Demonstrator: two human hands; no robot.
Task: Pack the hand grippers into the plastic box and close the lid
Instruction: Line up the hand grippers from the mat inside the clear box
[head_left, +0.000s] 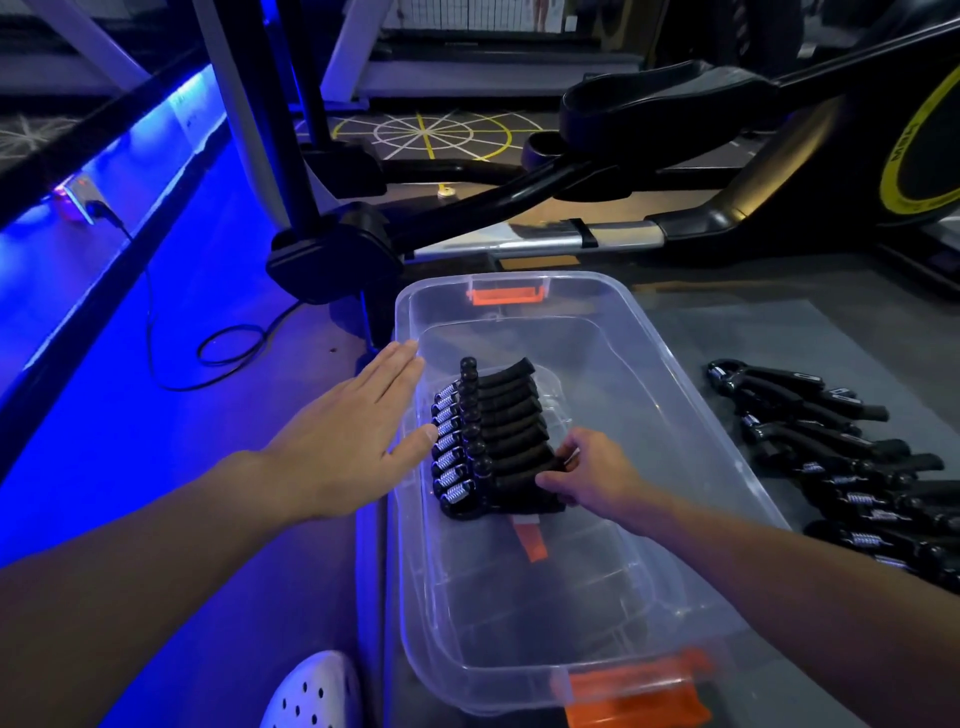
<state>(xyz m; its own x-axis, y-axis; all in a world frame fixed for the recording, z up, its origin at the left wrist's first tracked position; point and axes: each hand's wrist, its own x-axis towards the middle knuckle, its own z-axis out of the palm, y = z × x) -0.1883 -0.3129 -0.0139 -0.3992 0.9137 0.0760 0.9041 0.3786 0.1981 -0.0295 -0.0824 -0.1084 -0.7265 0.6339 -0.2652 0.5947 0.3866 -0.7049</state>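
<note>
A clear plastic box (670, 395) with orange latches lies open on the floor in the middle of the view. Inside it, along the left wall, stands a row of several black hand grippers (498, 431) with silver springs. My right hand (592, 475) reaches into the box and pinches the handle of the nearest gripper in that row. My left hand (353, 441) hovers flat with straight fingers beside the box's left wall, its thumb close to the springs. More hand grippers (841, 467) lie in a loose pile on the mat to the right of the box. No lid is visible.
An exercise machine (597, 171) with black arms and a silver rail stands just behind the box. A black cable (228, 353) loops on the blue-lit floor at left. A white perforated shoe (311, 696) shows at the bottom edge.
</note>
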